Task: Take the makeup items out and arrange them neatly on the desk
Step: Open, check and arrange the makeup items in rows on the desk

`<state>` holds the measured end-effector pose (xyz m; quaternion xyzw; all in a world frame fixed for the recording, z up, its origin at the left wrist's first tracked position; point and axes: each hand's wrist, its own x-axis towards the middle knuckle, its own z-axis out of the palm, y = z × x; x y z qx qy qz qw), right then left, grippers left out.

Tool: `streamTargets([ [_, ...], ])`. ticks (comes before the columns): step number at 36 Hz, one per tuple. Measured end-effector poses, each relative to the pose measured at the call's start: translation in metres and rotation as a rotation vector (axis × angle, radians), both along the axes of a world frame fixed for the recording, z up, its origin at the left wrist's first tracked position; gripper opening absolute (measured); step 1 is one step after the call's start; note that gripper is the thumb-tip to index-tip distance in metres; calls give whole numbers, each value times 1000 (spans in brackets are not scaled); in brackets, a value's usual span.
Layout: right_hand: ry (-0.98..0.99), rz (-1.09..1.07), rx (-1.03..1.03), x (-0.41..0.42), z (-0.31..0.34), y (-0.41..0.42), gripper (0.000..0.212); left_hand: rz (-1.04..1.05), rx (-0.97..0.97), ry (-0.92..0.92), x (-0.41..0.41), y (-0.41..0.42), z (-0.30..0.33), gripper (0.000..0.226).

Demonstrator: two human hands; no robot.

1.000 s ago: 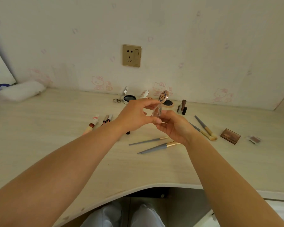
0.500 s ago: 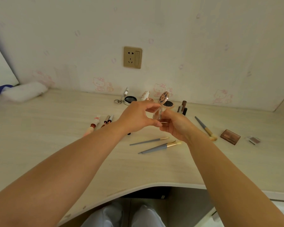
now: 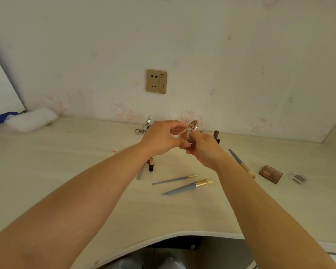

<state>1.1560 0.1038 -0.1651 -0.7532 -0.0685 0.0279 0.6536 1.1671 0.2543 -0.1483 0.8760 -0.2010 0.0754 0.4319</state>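
Both hands, left hand [image 3: 159,138] and right hand [image 3: 204,150], have fingers pinched on a small clear case [image 3: 187,135] with a patterned round lid, held above the desk [image 3: 66,171]. It looks light, stiff, slippery; grip its edges. Below the fingers lie two grey brushes [image 3: 188,186]; right, another brush [image 3: 239,162] and one brown palette [image 3: 271,173].

A single wide-angle head-worn camera looks forward and down from close above the desk [image 3: 47,171], facing the wall [image 3: 221,55] and its socket [image 3: 156,81].
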Motion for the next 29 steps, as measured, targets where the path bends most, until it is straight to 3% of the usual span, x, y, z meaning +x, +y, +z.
streamTargets([
  [3,4,-26,35,9,5,-2,36,-11,-31,-1,7,1,8,59],
  [12,184,68,604,25,24,11,31,-3,-112,16,31,15,23,49],
  [16,255,90,741,38,19,23,31,13,-162,68,45,27,23,40],
  [21,266,56,570,62,13,40,30,37,-225,92,65,48,21,38],
  [25,172,4,311,87,6,50,26,77,-213,125,85,68,14,38],
  [29,83,96,41,103,-3,54,30,70,-191,143,100,83,7,37],
])
